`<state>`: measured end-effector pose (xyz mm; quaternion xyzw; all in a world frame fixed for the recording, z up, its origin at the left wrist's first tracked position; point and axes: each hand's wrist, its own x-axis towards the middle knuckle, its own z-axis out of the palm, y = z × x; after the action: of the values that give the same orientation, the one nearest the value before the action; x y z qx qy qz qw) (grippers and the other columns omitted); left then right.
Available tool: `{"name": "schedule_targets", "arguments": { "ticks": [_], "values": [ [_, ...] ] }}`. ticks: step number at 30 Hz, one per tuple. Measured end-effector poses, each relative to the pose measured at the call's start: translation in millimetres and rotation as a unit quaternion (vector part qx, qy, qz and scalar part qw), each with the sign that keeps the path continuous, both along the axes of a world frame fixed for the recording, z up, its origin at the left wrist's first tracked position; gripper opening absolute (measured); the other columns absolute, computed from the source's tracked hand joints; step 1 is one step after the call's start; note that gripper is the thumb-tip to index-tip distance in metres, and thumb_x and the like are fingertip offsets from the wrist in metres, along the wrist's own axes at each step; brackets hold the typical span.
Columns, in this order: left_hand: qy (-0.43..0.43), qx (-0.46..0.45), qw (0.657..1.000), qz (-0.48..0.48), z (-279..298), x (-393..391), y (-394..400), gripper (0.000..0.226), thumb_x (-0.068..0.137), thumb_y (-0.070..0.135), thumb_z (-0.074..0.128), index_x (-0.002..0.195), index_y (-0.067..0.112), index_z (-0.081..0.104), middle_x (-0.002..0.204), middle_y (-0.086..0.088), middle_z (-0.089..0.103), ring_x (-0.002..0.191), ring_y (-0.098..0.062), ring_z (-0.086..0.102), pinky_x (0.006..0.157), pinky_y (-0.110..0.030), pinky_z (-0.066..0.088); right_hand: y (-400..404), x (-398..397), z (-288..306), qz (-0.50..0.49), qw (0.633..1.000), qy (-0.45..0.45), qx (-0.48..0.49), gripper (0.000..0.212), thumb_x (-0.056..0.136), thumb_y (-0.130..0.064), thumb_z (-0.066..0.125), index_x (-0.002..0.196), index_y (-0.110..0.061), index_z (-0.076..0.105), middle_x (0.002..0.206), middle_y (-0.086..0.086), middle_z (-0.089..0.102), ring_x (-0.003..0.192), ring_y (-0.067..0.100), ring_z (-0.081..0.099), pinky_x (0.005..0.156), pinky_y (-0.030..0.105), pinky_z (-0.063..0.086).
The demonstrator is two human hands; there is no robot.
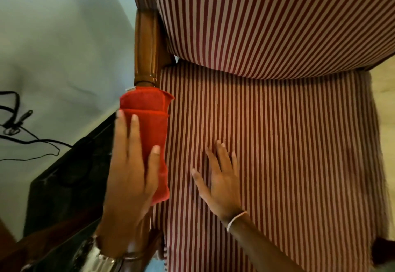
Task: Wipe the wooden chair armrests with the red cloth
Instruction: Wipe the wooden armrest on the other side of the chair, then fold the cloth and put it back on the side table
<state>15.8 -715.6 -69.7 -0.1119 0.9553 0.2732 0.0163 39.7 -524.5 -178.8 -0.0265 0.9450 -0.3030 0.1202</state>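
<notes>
A folded red cloth (150,122) lies draped over the chair's left wooden armrest (147,47), which runs up the frame to the chair back. My left hand (130,177) lies flat on top of the cloth, fingers stretched out, pressing it onto the armrest. My right hand (220,182) rests palm down, fingers spread, on the red-and-white striped seat cushion (288,154), holding nothing. The right armrest is out of view except for a dark wooden bit (382,250) at the lower right.
The striped backrest (267,19) fills the top of the view. Left of the chair hangs a pale grey sheet (53,47) with black cables (17,126) on it, and a dark object (68,186) sits close beside the armrest. Pale floor (384,83) shows at right.
</notes>
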Motion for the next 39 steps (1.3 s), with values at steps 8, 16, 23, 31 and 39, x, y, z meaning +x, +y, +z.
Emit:
{"name": "schedule_targets", "arguments": {
  "ticks": [8, 16, 23, 31, 39],
  "values": [
    [-0.127, 0.183, 0.960, 0.167, 25.6, 15.8, -53.3, 0.080, 0.070, 0.067, 0.059, 0.137, 0.025, 0.056, 0.097, 0.009, 0.069, 0.089, -0.012, 0.069, 0.078, -0.032, 0.055, -74.6, -69.2, 77.1, -0.215, 0.739, -0.312, -0.556, 0.061, 0.096, -0.038, 0.066, 0.149, -0.013, 0.050, 0.141, 0.017, 0.066, 0.132, 0.031, 0.063, 0.114, 0.050, 0.049],
    [-0.100, 0.228, 0.958, 0.140, 40.8, 18.1, -22.4, 0.049, 0.057, 0.053, 0.074, 0.103, 0.047, 0.059, 0.090, 0.019, 0.071, 0.080, 0.000, 0.071, 0.063, -0.014, 0.053, -50.8, -89.4, 93.1, -0.169, 0.698, -0.329, -0.614, 0.039, 0.099, -0.011, 0.066, 0.138, -0.009, 0.061, 0.129, 0.010, 0.074, 0.114, 0.017, 0.073, 0.094, 0.034, 0.062],
    [-0.092, 0.276, 0.953, 0.082, 61.1, 30.3, 88.6, 0.041, 0.065, 0.060, 0.069, 0.102, 0.069, 0.053, 0.099, 0.052, 0.061, 0.094, 0.024, 0.062, 0.062, -0.005, 0.052, 60.3, -68.5, 112.8, -0.172, 0.695, -0.241, -0.655, 0.025, 0.100, -0.011, 0.065, 0.125, -0.007, 0.066, 0.112, 0.006, 0.077, 0.103, 0.016, 0.075, 0.088, 0.034, 0.064],
    [-0.090, 0.319, 0.944, -0.001, 62.4, 22.4, 304.4, 0.039, 0.070, 0.048, 0.070, 0.108, 0.048, 0.059, 0.100, 0.043, 0.067, 0.092, 0.018, 0.066, 0.072, 0.003, 0.047, 287.7, -51.9, 140.1, -0.213, 0.730, -0.134, -0.636, 0.019, 0.102, -0.011, 0.063, 0.120, -0.014, 0.069, 0.109, 0.005, 0.078, 0.101, 0.015, 0.075, 0.084, 0.033, 0.063],
    [-0.117, 0.329, 0.935, -0.063, 48.0, 3.9, 506.3, 0.041, 0.074, 0.053, 0.067, 0.112, 0.053, 0.053, 0.101, 0.046, 0.064, 0.094, 0.022, 0.062, 0.069, 0.000, 0.050, 491.2, -50.6, 141.3, -0.289, 0.755, -0.102, -0.579, 0.028, 0.104, -0.013, 0.060, 0.132, -0.008, 0.063, 0.129, 0.022, 0.071, 0.110, 0.025, 0.074, 0.087, 0.040, 0.063]
  ]
}}
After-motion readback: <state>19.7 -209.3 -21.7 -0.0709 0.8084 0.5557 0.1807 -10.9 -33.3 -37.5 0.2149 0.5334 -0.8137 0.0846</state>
